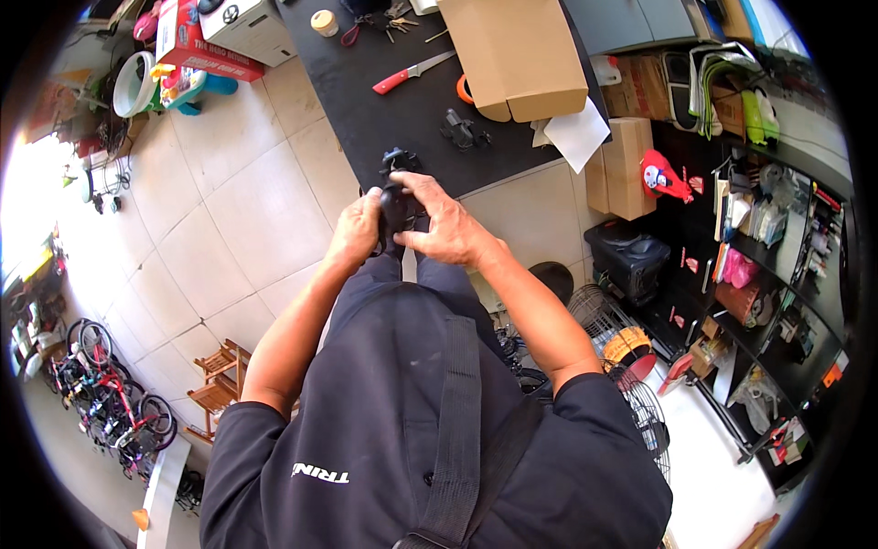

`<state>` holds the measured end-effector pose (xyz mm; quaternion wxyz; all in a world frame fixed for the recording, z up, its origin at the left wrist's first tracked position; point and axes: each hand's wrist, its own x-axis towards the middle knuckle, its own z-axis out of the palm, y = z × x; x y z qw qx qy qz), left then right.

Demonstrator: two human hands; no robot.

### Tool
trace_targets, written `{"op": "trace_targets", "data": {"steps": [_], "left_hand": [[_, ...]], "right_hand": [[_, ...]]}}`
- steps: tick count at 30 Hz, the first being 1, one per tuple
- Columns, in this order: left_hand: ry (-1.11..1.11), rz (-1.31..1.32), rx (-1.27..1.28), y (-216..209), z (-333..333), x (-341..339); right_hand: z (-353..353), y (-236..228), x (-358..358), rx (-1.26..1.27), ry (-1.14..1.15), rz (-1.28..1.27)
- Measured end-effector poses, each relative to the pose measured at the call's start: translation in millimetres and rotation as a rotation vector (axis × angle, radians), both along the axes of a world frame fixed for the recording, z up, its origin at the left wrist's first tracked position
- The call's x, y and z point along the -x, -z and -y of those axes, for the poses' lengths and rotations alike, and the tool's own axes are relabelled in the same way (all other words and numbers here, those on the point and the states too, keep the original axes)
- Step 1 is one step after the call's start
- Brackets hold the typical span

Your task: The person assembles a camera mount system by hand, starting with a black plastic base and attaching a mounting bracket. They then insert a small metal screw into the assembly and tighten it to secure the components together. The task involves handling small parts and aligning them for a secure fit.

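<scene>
Both hands are at a black plastic part (pixel 393 209) with a rounded body, held over my lap just off the table's near edge. My left hand (pixel 355 231) is closed on its left side, thumb pointing up along it. My right hand (pixel 446 224) curls round it from the right, index finger over the top and thumb below. Just beyond, at the table edge, is a black bracket-like piece (pixel 399 162); whether it is joined to the held part I cannot tell. Another black piece with arms (pixel 465 130) lies on the table to the right.
On the black table (pixel 352 119) lie a red-handled knife (pixel 412 73), an orange ring (pixel 465 89), keys (pixel 395 23), a small jar (pixel 324 23) and an opened cardboard box (pixel 517 55). A white paper (pixel 578 135) overhangs the edge. Shelves (pixel 777 247) stand right; bicycles (pixel 114 393) left.
</scene>
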<state>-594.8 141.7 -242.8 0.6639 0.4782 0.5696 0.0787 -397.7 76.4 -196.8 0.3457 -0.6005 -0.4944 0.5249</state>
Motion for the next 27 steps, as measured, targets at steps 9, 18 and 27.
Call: {"op": "trace_targets", "data": {"steps": [9,18,27], "left_hand": [[0.355,-0.049,-0.579,-43.8,16.8,-32.1],[0.244,-0.162,-0.095,-21.3,21.4,-39.0],[0.368,-0.323,-0.680,-62.7,32.9,-62.5]], "right_hand": [[24.7,23.9,-49.2,0.668,0.254,-0.829],[27.9,-17.7,-58.2,-0.257,-0.152,-0.053],[31.9,6.0,-83.0,0.733,0.090,-1.108]]}}
